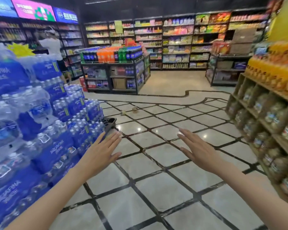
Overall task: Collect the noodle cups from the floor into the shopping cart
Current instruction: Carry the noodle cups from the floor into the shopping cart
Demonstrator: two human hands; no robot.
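Both forearms are reaching forward over the tiled floor [156,188], nearest the camera. The left hand [101,152] is lying flat and released, fingers straight, holding nothing, just beside the lower edge of the water stack. The right hand [199,151] is likewise spread and released, hovering over the middle of the floor.

Along the left edge, a stepped stack of shrink-wrapped water bottle packs [28,117] is rising high; its blue wrap is showing the brand Aquafina, reading mirrored on the upper packs. A yellow starburst sign [20,49] is sitting on top, its writing too blurred to read. A dark pallet corner [110,122] is poking out from under the stack.

Along the right edge, a wooden shelf [263,127] is holding rows of jars in its compartments, with orange bottles [276,70] standing on top; the labels are blurred.

Between these two the floor is opening wide toward the far shelves. Two noodle cups [129,110] are sitting on the floor well ahead of the hands, near each other, one apparently lying on its side.

Further back a dark island shelf [113,75] is carrying blue, orange and green soda bottles. A person [52,47] is standing by the left wall shelves under bright screens whose text is unreadable.
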